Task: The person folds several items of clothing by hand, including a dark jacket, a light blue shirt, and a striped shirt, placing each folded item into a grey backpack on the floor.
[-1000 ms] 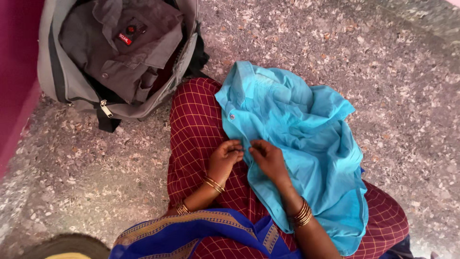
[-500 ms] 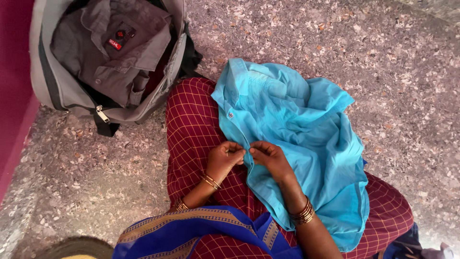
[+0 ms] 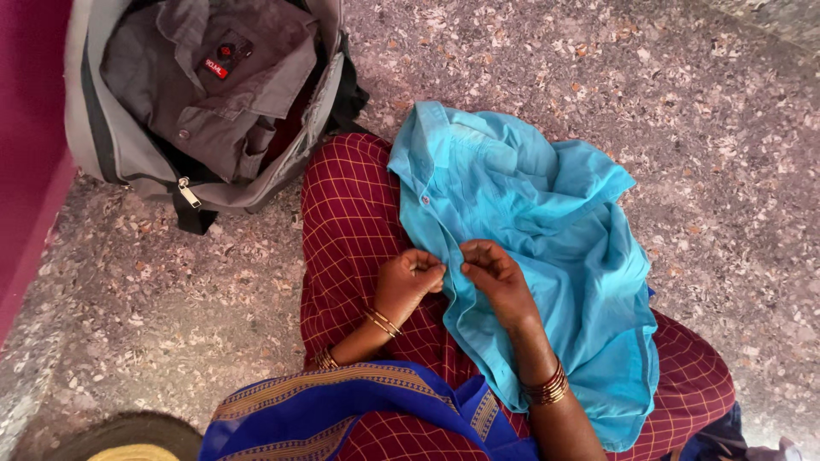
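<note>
Speckled terrazzo floor (image 3: 530, 68) in grey and brown spreads across the whole scene, with a magenta wall (image 3: 26, 128) running along the left edge. On that floor someone sits cross-legged, the lap covered in maroon checked cloth (image 3: 350, 222), and a blue border with gold weave (image 3: 342, 401) falls across the near side.

Draped over the lap and spilling toward the right knee lies a turquoise button-up shirt (image 3: 547, 230), rumpled, its collar end pointing away from the sitter and one small button (image 3: 425, 201) showing on the front edge. Both hands meet at that front edge, low on the shirt. Her left hand (image 3: 408, 282) is curled tight, fingertips pinched on the edge of the fabric; gold bangles (image 3: 381, 322) ring the wrist. Just beside it, nearly touching, the right hand (image 3: 495, 277) is likewise closed in a pinch on the same hem, resting on top of the shirt, a stack of gold bangles (image 3: 547, 388) at its wrist.

Up at the far left, near the knee, a grey backpack (image 3: 102, 128) lies open on the floor, zip pull (image 3: 189, 194) dangling, with a grey collared shirt (image 3: 213, 77) stuffed inside.
</note>
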